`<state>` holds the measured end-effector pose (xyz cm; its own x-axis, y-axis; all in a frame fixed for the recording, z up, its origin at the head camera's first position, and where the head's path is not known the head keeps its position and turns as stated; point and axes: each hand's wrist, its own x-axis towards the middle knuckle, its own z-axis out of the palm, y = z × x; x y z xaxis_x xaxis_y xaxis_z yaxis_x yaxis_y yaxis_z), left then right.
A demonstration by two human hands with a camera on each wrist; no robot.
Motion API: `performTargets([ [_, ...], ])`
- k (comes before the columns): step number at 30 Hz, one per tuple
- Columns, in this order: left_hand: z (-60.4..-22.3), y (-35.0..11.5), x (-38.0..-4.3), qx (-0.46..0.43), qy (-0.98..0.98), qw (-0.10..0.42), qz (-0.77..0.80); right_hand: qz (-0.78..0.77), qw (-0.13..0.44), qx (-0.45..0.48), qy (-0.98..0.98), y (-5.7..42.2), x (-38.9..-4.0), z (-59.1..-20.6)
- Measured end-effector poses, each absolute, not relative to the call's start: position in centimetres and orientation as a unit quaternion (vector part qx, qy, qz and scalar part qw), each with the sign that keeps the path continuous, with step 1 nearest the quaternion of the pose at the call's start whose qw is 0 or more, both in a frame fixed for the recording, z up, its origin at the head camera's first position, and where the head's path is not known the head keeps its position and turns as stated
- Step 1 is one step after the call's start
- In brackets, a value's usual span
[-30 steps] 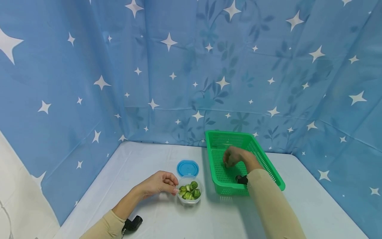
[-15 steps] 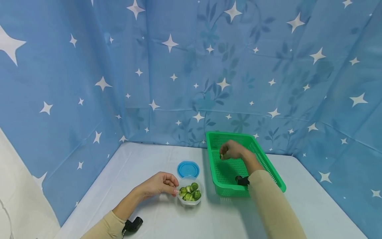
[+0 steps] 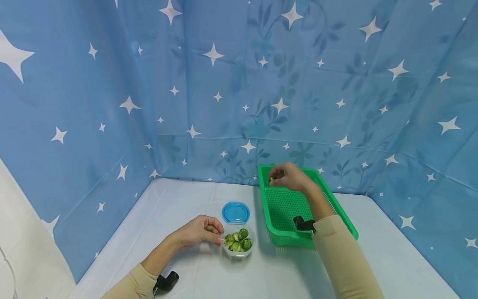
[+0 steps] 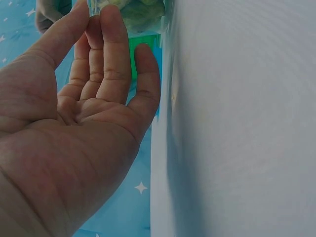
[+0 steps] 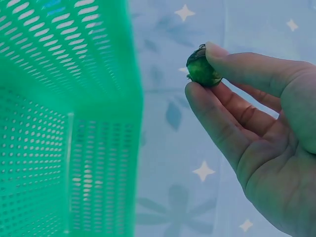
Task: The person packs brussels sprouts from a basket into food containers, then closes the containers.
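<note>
My right hand [image 3: 291, 176] pinches a single Brussels sprout [image 5: 201, 70] between thumb and fingertips. In the head view that hand is above the far left part of the green plastic basket [image 3: 280, 237]; in the right wrist view the sprout stands out beside the basket's wall. My left hand [image 3: 199, 230] is at the left side of a small clear plastic container [image 3: 239, 254], thumb and fingertips pinching its rim. Several Brussels sprouts [image 3: 237, 242] lie inside the container. In the left wrist view, the fingertips [image 4: 112, 19] overlap the container's wall.
A blue round lid [image 3: 235, 211] lies just behind the container. The basket stands to the right on the white-covered table [image 3: 179, 199]. Blue star-patterned curtain [image 3: 224, 104] closes off the back and sides.
My right hand has risen from the basket floor with the sprout and moved toward the basket's far left. The left hand stays at the container.
</note>
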<state>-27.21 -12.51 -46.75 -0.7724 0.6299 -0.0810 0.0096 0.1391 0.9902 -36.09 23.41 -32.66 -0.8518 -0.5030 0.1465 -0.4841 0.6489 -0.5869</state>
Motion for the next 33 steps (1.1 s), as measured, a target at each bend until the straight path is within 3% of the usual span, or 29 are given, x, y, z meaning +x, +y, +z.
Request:
performTargets([
  [20,-47.0,-12.6,-27.3,0.225,0.708,0.256,0.618,-0.344,-0.071,-0.301,0.887,19.7,-32.1,-30.8],
  [33,-47.0,-12.5,-27.3,0.225,0.707,0.253,0.621,-0.372,-0.067,-0.311,0.872,18.1,-29.9,-32.0],
])
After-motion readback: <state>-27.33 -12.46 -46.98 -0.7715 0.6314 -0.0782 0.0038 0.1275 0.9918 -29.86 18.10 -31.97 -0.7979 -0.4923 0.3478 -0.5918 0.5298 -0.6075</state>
